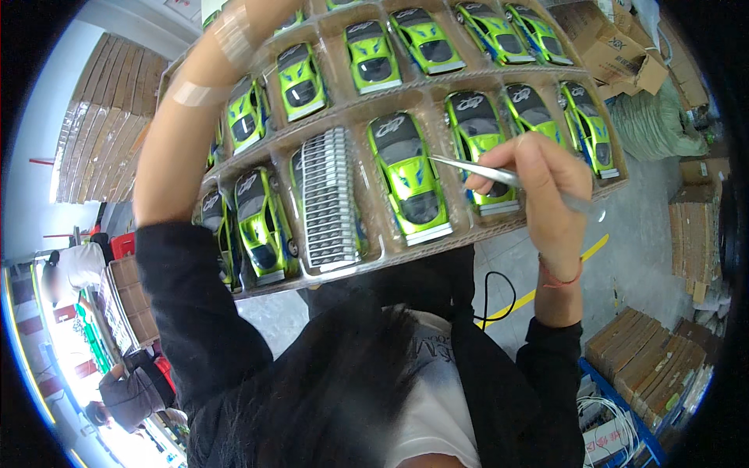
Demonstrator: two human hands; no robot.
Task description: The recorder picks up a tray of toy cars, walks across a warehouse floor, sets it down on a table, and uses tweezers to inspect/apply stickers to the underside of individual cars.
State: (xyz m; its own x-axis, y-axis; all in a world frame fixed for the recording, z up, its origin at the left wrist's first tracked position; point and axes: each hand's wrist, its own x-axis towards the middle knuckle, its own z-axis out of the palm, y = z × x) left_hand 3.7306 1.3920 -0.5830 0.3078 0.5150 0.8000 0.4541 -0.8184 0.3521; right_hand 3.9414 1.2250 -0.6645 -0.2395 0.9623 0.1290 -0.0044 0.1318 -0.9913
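Pointing up-left, tweezers [476, 169] in right hand [546, 195] reach green car [409, 179].

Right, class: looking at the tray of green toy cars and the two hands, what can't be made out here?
- Left hand: cut off by the head view's top edge; its grip is unseen.
- Tray underside: hidden by the tray itself.
- Tweezers tips: too fine to tell if they touch the green toy car.
- Right hand fingertips: curled from view.

toy cars [409, 178] in tray [499, 226] compartments | sticker sheet [331, 199] left of centre car | tweezers [476, 171] right of it
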